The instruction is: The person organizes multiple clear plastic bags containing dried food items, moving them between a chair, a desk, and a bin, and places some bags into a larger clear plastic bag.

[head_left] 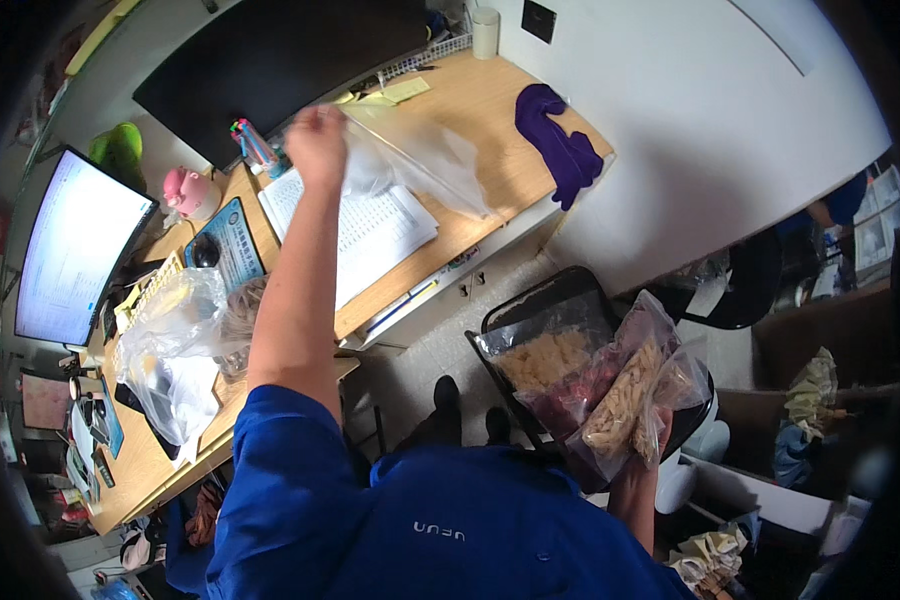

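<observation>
Up over the desk, my left hand (316,146) grips the edge of a thin translucent plastic bag (420,161). The bag spreads to the right above a stack of printed sheets (379,236). Low on the right, my right hand (663,435) is closed at the side of a clear bag of tan strips (619,416); its fingers are partly hidden. Against that bag lie a clear bag of dark red contents (577,401) and a flat bag of pale tan pieces (544,356). Behind and beneath the bags shows a black rimmed surface (551,296).
A purple cloth item (555,142) lies at the desk's right end. To the left are a pen holder (259,150), a pink-lidded cup (187,191), a mouse (205,250), a lit monitor (82,251) and a crumpled clear bag (169,330). Another person's arm (821,214) shows far right.
</observation>
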The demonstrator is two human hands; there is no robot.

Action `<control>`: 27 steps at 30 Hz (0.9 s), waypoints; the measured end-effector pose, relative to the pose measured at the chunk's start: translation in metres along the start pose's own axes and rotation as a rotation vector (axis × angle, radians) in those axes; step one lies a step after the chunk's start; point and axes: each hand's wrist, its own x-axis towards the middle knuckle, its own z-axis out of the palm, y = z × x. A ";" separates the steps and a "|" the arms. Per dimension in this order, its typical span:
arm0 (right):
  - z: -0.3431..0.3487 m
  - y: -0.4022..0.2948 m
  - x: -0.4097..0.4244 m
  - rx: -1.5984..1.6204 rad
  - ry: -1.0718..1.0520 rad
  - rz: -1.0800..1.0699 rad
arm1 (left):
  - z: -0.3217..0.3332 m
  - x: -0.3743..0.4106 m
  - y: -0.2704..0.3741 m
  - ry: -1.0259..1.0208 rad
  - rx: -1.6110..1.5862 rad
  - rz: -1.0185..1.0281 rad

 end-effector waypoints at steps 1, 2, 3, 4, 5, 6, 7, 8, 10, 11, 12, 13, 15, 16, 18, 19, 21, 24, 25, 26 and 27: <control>0.001 0.001 0.001 0.013 -0.010 0.006 | -0.008 0.014 0.010 0.134 -0.118 -0.033; 0.001 0.001 0.000 0.030 -0.018 0.008 | -0.013 0.018 0.027 0.234 -0.219 -0.011; 0.000 0.003 0.000 0.048 -0.018 0.011 | -0.020 0.013 0.044 0.331 -0.318 0.013; 0.002 0.005 0.001 0.068 -0.018 0.008 | -0.029 -0.002 0.062 0.278 -0.270 0.090; 0.007 0.005 0.000 0.082 0.003 0.005 | -0.043 -0.024 0.071 0.198 -0.149 0.151; 0.010 0.005 -0.001 0.058 0.041 -0.013 | -0.051 -0.047 0.056 0.118 -0.035 0.137; 0.000 0.008 0.003 0.085 0.012 0.009 | -0.062 -0.077 0.054 0.020 0.121 0.223; -0.011 0.008 0.005 0.094 -0.004 0.029 | -0.070 -0.099 0.050 -0.162 0.184 0.226; -0.009 0.007 0.006 0.018 0.025 0.029 | -0.078 -0.132 0.011 -0.314 0.261 0.147; 0.000 0.005 0.007 -0.063 0.076 -0.006 | -0.079 -0.141 0.000 -0.401 0.377 0.143; -0.001 0.007 0.011 -0.106 0.083 -0.015 | -0.082 -0.148 -0.015 -0.443 0.421 0.125; 0.000 0.007 0.012 -0.160 0.104 -0.034 | -0.082 -0.151 -0.021 -0.492 0.446 0.098; -0.006 0.007 0.011 -0.194 0.095 -0.018 | -0.078 -0.157 -0.020 -0.523 0.532 0.127; -0.004 0.008 0.010 -0.205 0.089 0.000 | -0.075 -0.161 -0.015 -0.541 0.579 0.138; 0.004 0.006 0.006 -0.200 0.071 0.036 | -0.066 -0.168 -0.010 -0.604 0.600 0.139; 0.006 0.006 0.005 -0.199 0.064 0.045 | -0.061 -0.170 -0.004 -0.634 0.627 0.139; -0.003 0.008 0.010 -0.201 0.055 0.023 | -0.055 -0.173 0.007 -0.700 0.693 0.158; -0.014 0.008 0.010 -0.155 0.030 -0.039 | -0.043 -0.176 0.019 -0.753 0.722 0.186; -0.007 0.008 0.008 -0.159 0.054 -0.042 | -0.040 -0.178 0.021 -0.765 0.719 0.190; 0.009 0.009 0.004 -0.151 0.071 -0.041 | -0.040 -0.180 0.024 -0.699 0.681 0.256; 0.025 0.011 0.000 -0.144 0.089 -0.041 | -0.041 -0.183 0.023 -0.697 0.672 0.286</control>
